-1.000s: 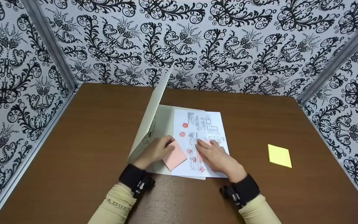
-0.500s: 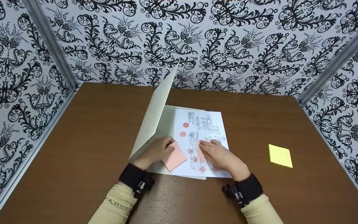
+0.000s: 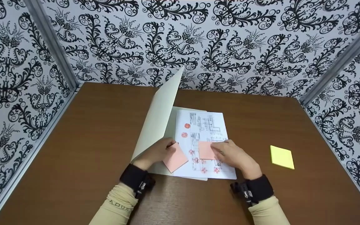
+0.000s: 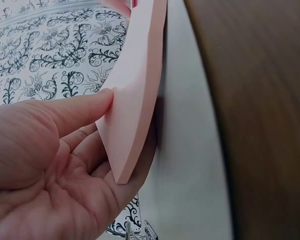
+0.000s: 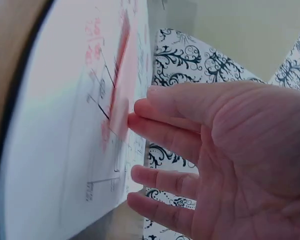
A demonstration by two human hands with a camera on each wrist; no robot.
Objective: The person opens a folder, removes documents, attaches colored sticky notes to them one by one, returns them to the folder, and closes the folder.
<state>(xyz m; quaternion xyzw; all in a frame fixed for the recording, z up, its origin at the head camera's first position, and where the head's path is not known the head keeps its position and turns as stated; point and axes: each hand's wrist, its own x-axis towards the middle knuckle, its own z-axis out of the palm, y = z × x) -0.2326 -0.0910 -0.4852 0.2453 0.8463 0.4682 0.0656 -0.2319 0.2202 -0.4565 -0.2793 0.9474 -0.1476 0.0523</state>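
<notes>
My left hand [image 3: 155,153] pinches a pink sticky note pad [image 3: 176,157] over the lower left of a printed sheet [image 3: 202,123]. In the left wrist view the thumb lies on one face of the pad, with fingers behind it. A single pink sticky note [image 3: 205,150] lies on the drawing. My right hand [image 3: 237,157] has its fingertips at that note's right edge; the right wrist view shows those fingers extended. The sheet, with black drawings and red stamps, rests in a cream folder [image 3: 161,111] whose cover stands raised on the left.
A yellow sticky note pad [image 3: 282,157] lies to the right on the brown table [image 3: 105,125]. Patterned walls [image 3: 180,40] close off the back and sides. A metal folder fastener [image 4: 140,231] shows low in the left wrist view.
My right hand has slid right across the pink note, uncovering most of it. The folder cover has leaned further to the right. My left hand and the pad have hardly moved.
</notes>
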